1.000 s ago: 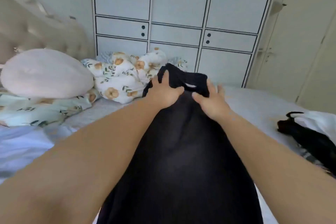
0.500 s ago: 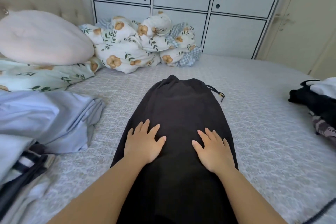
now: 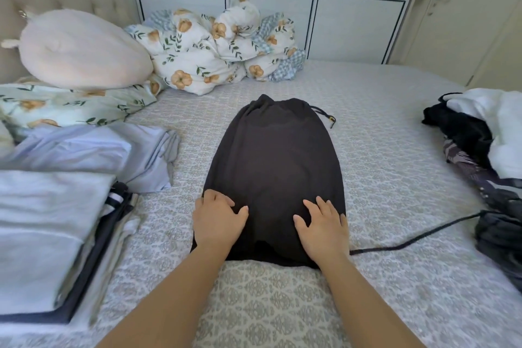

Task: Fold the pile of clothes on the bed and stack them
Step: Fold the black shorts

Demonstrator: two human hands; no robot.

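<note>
Bedroom with white cupboard doors (image 3: 271, 8) at the back and a bed (image 3: 395, 178) under a grey patterned cover, seen from the head camera. A black garment (image 3: 274, 167) lies flat along the middle of the bed, its drawstring waistband at the far end and its near edge close to the person.

Left hand (image 3: 219, 220): on the garment's near left edge, fingers partly curled and bunching the cloth; whether it truly grips the cloth cannot be told. Right hand (image 3: 322, 226): fingers spread and pressed flat on the near right part of the garment.

Change over the last second: the garment was held up in the air by its top with both hands; half a second ago it lay on the bed under two flat palms placed farther up; now both hands sit nearer the bottom edge. This suggests smoothing is finished and a fold from the near end is the likely step in hand.

A stack of folded clothes (image 3: 48, 220) stands on the left of the bed; unfolded clothes (image 3: 480, 144) wait at the right, so much of the task appears to remain. A floral duvet (image 3: 214, 51) and a round pink cushion (image 3: 82, 48) lie by the headboard.
</note>
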